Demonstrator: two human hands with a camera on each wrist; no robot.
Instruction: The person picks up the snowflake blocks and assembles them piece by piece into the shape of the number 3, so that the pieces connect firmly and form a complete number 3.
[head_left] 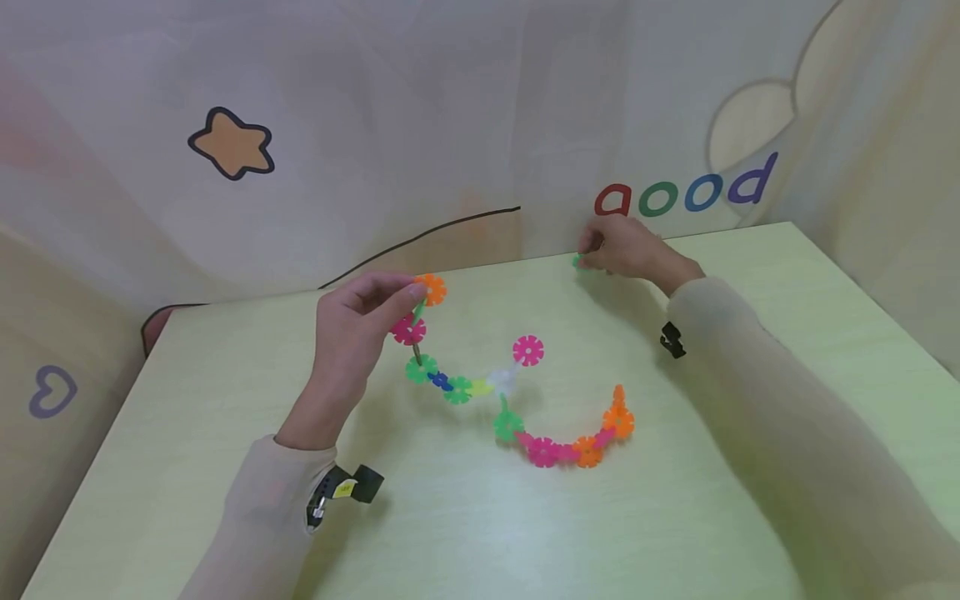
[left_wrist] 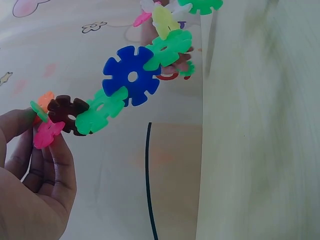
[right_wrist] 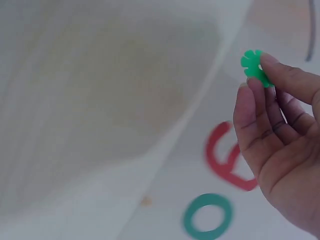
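Observation:
In the head view my left hand (head_left: 351, 340) pinches one end of a chain of interlocking plastic snowflake discs, close to an orange disc (head_left: 435, 290). Pink, brown, green, blue, yellow and white discs follow along the chain, and a pink disc (head_left: 528, 351) branches off near its middle. The far end curves through pink and orange discs (head_left: 588, 452) over the table. The left wrist view shows a blue disc (left_wrist: 120, 75) between green ones. Near the table's back edge, my right hand (head_left: 633, 248) holds a single green snowflake disc (right_wrist: 251, 65) between thumb and fingers.
A pale wooden table (head_left: 465, 533) lies under both hands. Behind it hangs a light cloth (head_left: 420, 100) printed with a star, coloured letters and other drawings. Dark straps with small black pieces sit at both wrists.

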